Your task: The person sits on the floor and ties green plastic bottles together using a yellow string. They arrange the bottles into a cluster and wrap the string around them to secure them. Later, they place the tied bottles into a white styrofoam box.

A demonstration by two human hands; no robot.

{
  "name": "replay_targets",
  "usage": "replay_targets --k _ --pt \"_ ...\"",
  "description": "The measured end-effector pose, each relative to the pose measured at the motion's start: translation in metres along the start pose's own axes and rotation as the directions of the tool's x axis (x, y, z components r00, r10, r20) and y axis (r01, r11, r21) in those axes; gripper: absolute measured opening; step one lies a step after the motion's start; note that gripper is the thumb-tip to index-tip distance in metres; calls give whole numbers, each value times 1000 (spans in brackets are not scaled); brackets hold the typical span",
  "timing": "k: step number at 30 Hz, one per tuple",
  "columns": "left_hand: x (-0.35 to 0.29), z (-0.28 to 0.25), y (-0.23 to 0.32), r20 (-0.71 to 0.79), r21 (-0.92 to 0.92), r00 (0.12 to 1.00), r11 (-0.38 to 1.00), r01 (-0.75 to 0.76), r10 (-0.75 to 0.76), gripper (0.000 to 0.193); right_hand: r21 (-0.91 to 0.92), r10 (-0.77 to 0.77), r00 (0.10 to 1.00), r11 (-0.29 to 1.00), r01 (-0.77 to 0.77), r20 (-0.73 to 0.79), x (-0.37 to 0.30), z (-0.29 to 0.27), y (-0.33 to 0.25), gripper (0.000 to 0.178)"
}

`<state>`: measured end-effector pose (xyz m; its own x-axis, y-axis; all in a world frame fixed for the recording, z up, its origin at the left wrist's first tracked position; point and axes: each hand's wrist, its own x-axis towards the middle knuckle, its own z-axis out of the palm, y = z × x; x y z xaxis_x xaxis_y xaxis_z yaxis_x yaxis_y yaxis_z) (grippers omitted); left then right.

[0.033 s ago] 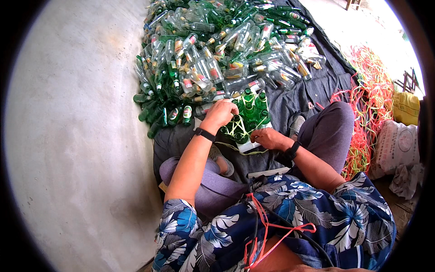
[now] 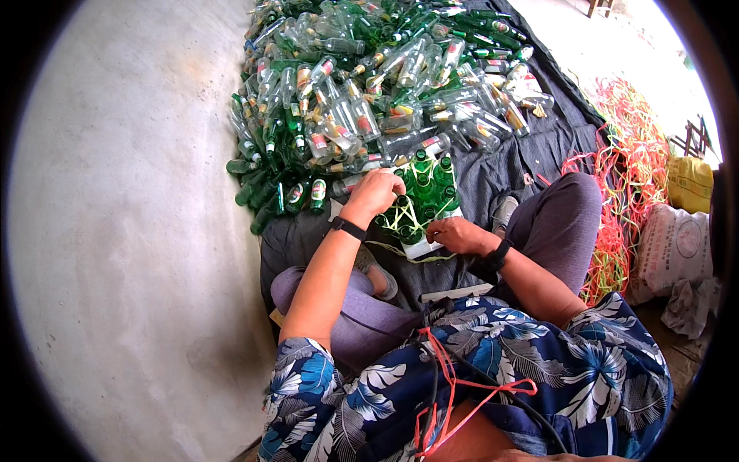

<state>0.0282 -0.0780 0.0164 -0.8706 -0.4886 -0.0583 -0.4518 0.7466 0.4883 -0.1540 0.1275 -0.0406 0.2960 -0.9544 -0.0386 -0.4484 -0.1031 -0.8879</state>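
Green bottles [image 2: 442, 181] stand bunched between left hand [image 2: 375, 192] and right hand [image 2: 459, 234], toward the dark sheet [image 2: 485, 171]'s near edge; both hands curl, whether pinching I cannot tell.

Head camera: worn on the head, tilted downward, its wide fisheye view darkened at the corners
Shirt [image 2: 508, 344]: seen from closest, the lower edge being filled by it
Left hand [image 2: 375, 192] and right hand [image 2: 462, 234]: looked down on from near, around the centre
Bottle heap [image 2: 362, 115]: seen from farther off, placed at the top, beyond both hands
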Motion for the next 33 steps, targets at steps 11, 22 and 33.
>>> replay_targets --k 11,22,33 --pt "-12 -5 24 -95 101 995 994 31 -21 20 52 139 989 988 -142 55 -7 -20 -11 24" --pt "-35 0 76 117 237 987 969 77 -107 82 346 302 951 887 -305 62 -6 -27 -30 22" --pt "-40 4 61 71 159 996 986 49 -61 77 356 239 968 900 -252 81 -18 -49 -43 21"
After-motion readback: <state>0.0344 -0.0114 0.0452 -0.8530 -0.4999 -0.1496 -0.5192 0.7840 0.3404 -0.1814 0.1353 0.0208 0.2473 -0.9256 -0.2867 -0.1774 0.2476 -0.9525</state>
